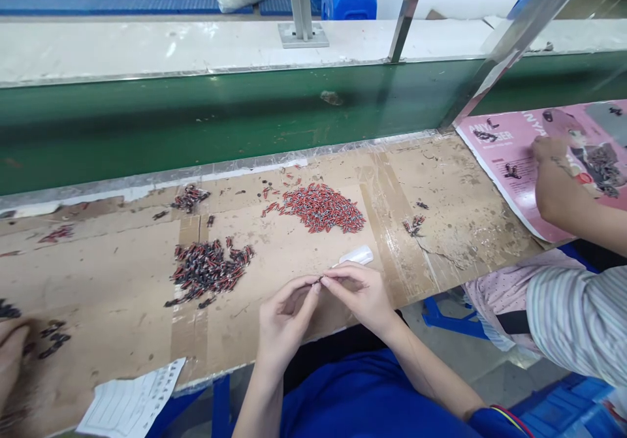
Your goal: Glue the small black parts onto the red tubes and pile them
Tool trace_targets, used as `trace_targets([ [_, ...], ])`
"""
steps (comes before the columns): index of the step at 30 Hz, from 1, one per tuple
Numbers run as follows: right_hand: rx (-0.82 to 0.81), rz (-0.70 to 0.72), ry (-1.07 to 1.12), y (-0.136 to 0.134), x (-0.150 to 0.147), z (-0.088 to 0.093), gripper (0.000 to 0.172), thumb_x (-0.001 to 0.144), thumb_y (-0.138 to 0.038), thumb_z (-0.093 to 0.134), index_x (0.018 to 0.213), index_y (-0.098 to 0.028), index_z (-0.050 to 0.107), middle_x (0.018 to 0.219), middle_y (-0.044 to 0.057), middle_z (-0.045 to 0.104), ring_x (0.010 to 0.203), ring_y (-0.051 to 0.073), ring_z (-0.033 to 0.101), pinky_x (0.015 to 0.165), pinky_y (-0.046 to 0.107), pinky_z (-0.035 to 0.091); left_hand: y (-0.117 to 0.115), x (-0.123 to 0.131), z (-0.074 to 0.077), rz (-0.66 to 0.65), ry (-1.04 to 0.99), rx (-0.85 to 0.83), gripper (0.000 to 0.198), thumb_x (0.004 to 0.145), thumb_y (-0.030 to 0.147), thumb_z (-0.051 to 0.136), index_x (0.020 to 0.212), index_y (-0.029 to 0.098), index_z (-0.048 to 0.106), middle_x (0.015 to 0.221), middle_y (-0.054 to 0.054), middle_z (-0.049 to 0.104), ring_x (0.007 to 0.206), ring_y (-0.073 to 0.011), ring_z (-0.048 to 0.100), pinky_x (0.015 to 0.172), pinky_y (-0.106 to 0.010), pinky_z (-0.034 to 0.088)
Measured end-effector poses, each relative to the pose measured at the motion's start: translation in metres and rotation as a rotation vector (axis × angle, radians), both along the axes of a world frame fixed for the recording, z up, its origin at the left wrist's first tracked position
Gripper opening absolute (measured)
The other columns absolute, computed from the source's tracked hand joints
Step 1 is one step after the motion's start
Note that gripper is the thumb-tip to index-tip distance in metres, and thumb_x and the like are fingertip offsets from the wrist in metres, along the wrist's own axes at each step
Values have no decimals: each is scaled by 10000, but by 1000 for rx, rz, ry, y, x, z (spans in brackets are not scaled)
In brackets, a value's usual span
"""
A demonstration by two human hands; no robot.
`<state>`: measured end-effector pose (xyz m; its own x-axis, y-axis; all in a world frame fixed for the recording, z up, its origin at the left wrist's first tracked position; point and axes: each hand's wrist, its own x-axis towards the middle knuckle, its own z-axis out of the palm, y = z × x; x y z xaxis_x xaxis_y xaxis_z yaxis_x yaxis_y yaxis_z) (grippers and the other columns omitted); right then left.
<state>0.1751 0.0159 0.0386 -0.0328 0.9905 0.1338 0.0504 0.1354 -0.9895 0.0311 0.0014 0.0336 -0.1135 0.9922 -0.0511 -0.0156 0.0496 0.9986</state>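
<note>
Near the front edge of the cardboard-covered bench, my left hand (289, 314) and my right hand (360, 294) meet fingertip to fingertip. Both are closed in a pinch on one tiny dark part (319, 281), whose details are too small to make out. Just behind my right hand lies a small white translucent bottle (356, 255). Beyond my hands sits a pile of small red and silver parts (323, 208). To the left is a second pile of black and red parts (209, 267).
A person's hand (548, 151) rests over a pink poster (509, 183) on the right; another hand (12, 346) is at the far left. A paper sheet (132, 402) overhangs the front edge. A green panel (220, 121) and metal posts (409, 14) stand behind.
</note>
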Motion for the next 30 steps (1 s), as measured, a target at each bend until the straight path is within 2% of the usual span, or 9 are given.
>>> trace_targets([
  [8, 223, -19, -141, -4, 7, 2, 121, 868, -187, 675, 968, -208, 740, 856, 49, 754, 748, 160, 710, 706, 276, 597, -1, 10, -4, -9, -18, 37, 181, 789, 327, 701, 864, 162, 697, 837, -58, 745, 804, -170, 721, 775, -244, 596],
  [11, 338, -50, -208, -4, 15, 6, 137, 874, -167, 667, 999, -196, 716, 858, 55, 748, 746, 160, 707, 699, 271, 594, 2, 19, -4, -97, -17, 112, 156, 848, 317, 638, 889, 168, 662, 861, -62, 726, 835, -170, 715, 798, -259, 591],
  [14, 400, -85, -315, 2, 30, 7, 120, 897, -160, 629, 977, -204, 706, 877, 55, 744, 805, 174, 710, 736, 291, 591, 6, 24, 0, -235, 67, 193, 283, 888, 289, 586, 1153, 192, 576, 1035, -90, 702, 981, -187, 696, 880, -312, 580],
  [17, 346, -287, -479, 12, 55, 3, 101, 906, -185, 605, 917, -211, 702, 859, 49, 737, 793, 185, 703, 734, 320, 591, 11, 16, 6, -264, 268, 293, 592, 898, 266, 567, 1434, 237, 316, 1287, -143, 597, 1194, -222, 601, 957, -386, 549],
  [20, 330, -550, -652, 23, 84, -3, 132, 912, -238, 583, 938, -196, 706, 912, 88, 730, 819, 219, 697, 758, 391, 587, 17, -14, 11, -68, 459, 338, 588, 901, 254, 546, 1440, 252, 311, 1332, -147, 555, 1241, -235, 558, 935, -391, 550],
  [23, 389, -589, -844, 31, 104, -4, 160, 905, -264, 592, 964, -182, 717, 1070, 152, 695, 996, 284, 656, 879, 495, 537, 21, -65, 10, 285, 626, 250, 523, 861, 301, 589, 1352, 223, 427, 1294, -141, 574, 1215, -253, 565, 932, -408, 538],
  [25, 455, -438, -907, 34, 108, -4, 188, 890, -302, 631, 1022, -194, 711, 1135, 158, 670, 1059, 305, 618, 913, 523, 511, 22, -106, 5, 576, 769, 137, 525, 834, 328, 596, 1316, 174, 456, 1265, -168, 584, 1203, -297, 561, 961, -485, 508],
  [27, 509, -172, -914, 35, 107, -3, 285, 884, -351, 651, 1138, -224, 678, 1158, 139, 664, 1104, 310, 587, 947, 537, 489, 21, -145, 0, 758, 951, 5, 493, 798, 294, 596, 1250, 125, 496, 1253, -196, 582, 1237, -366, 515, 1027, -613, 410],
  [30, 495, 152, -897, 36, 100, -6, 453, 886, -419, 646, 1309, -270, 577, 1213, 117, 644, 1168, 313, 544, 980, 548, 470, 18, -195, -4, 745, 1036, -120, 334, 833, 240, 498, 1139, 111, 526, 1210, -221, 584, 1277, -400, 467, 1059, -693, 308],
])
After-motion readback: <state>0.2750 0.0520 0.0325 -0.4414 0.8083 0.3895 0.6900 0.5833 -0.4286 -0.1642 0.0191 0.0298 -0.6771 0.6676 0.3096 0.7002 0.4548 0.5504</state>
